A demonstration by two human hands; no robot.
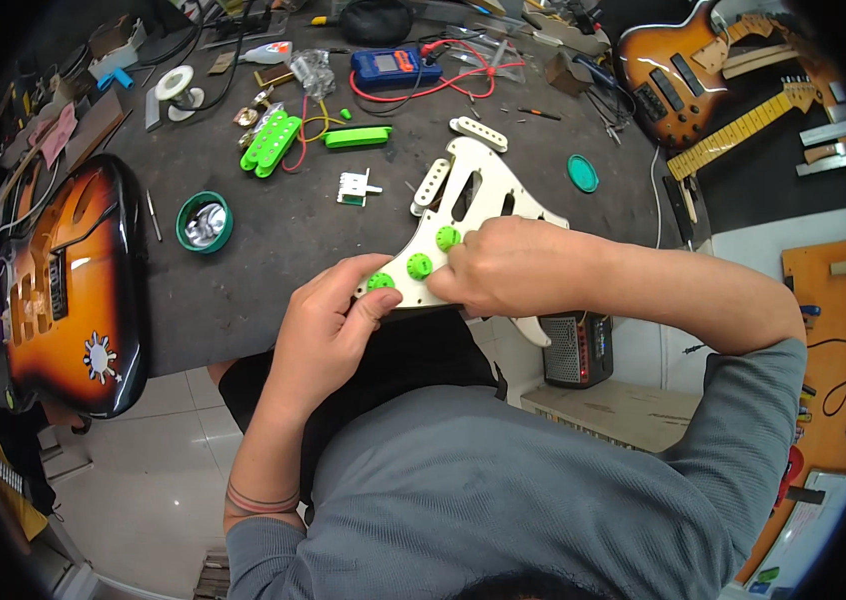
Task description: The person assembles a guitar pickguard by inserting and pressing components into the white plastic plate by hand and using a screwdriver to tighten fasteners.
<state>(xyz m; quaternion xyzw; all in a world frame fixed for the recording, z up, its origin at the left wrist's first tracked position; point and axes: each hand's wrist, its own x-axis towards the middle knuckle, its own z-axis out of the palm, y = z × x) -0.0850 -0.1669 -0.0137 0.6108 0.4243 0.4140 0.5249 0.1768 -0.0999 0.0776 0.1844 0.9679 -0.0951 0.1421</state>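
A cream guitar pickguard lies at the near edge of the dark workbench, with three bright green knobs along its lower side. My left hand grips the pickguard's lower left corner, thumb resting by the leftmost green knob. My right hand lies over the pickguard's right part, fingers curled at the knobs near the upper green knob. What its fingertips pinch is hidden.
A sunburst guitar body lies at the left. On the bench sit green pickup covers, a green bar, a small switch, a green tin, a teal lid and a blue multimeter with red leads. Another sunburst guitar is at top right.
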